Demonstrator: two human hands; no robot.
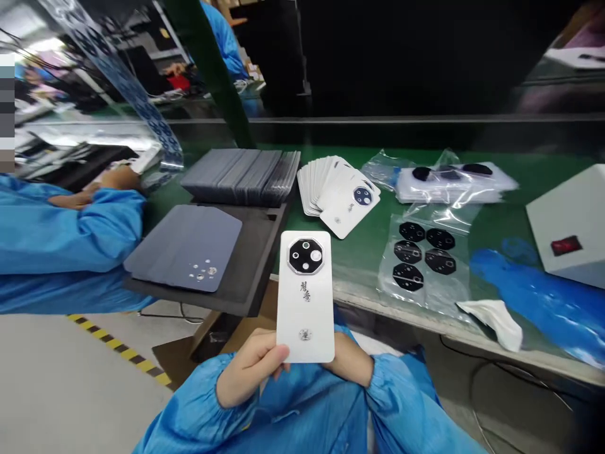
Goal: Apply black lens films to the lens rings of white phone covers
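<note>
A white phone back cover (302, 315) is held upright in front of my lap. It has a black octagonal camera decoration near its top, dark lettering below that and a small round emblem lower down. My left hand (258, 360) grips its lower left corner, thumb on the face. My right hand (350, 358) is behind its lower right edge, with the fingers hidden by the cover. Beyond it, a fanned stack of white phone back covers (326, 186) lies on the green bench. To the right, a clear sheet (442, 290) carries several black octagonal stickers (408, 277).
On the left, a black foam tray (250, 268) carries grey panels (189, 243) and a row of grey panels (236, 173). A bagged white stack (444, 189), blue film (543, 296), crumpled white paper (496, 321) and a white box (567, 221) lie right. A co-worker's sleeve (70, 233) is left.
</note>
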